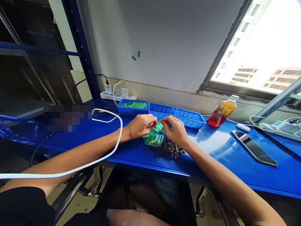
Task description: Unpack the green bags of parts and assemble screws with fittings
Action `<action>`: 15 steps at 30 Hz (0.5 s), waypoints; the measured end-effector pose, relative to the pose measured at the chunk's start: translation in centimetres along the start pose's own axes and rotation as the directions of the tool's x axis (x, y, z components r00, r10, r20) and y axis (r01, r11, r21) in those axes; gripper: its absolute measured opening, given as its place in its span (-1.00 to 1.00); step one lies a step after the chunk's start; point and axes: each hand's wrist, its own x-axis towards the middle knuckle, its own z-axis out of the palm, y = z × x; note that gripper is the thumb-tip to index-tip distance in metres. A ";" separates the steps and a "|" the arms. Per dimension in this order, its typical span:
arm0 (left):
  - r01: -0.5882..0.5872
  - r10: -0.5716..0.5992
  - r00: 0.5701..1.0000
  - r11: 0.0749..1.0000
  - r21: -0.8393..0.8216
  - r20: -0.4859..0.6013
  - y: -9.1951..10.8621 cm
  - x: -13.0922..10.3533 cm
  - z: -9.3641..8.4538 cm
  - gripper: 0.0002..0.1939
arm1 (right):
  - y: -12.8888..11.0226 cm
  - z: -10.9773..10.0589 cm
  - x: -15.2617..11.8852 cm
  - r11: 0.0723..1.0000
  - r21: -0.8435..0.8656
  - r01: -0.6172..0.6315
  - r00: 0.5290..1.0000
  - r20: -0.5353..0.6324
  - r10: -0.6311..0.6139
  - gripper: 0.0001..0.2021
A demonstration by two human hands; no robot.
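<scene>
Both hands meet over the blue table. My right hand (176, 130) pinches the upper edge of a small green plastic bag (159, 126) between thumb and fingers. Curled closed at the bag's left side is my left hand (141, 126); its fingertips are partly hidden, but they seem to grip the same bag. Under the hands lies another green plastic bag (154, 140), flat on the table. A heap of small metal parts with dark, thin leads (174, 148) spreads beside and beneath it, toward my right wrist.
Behind the hands stand a blue bin with green bags (132, 110) and two other blue bins (161, 110) (190, 118). Right of them are a drink bottle (223, 112) and a phone (255, 148). A white cable (119, 138) crosses over my left forearm. A power strip (117, 95) sits by the wall.
</scene>
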 end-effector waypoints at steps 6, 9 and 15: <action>0.048 -0.041 0.996 0.994 -0.095 0.073 0.1 0.0 0.2 -0.82 | -0.2 0.0 0.0 1.000 -0.008 0.022 0.999 0.023 -0.022 -0.84; 0.061 -0.057 0.998 0.992 -0.109 0.040 -0.1 0.0 0.2 -0.83 | -0.2 -0.1 0.0 1.000 -0.014 0.027 0.999 0.028 -0.026 -0.85; 0.053 -0.053 0.999 0.993 -0.105 -0.001 -0.5 0.0 0.3 -0.81 | -0.1 -0.1 0.0 1.000 -0.015 0.019 0.999 0.043 -0.018 -0.85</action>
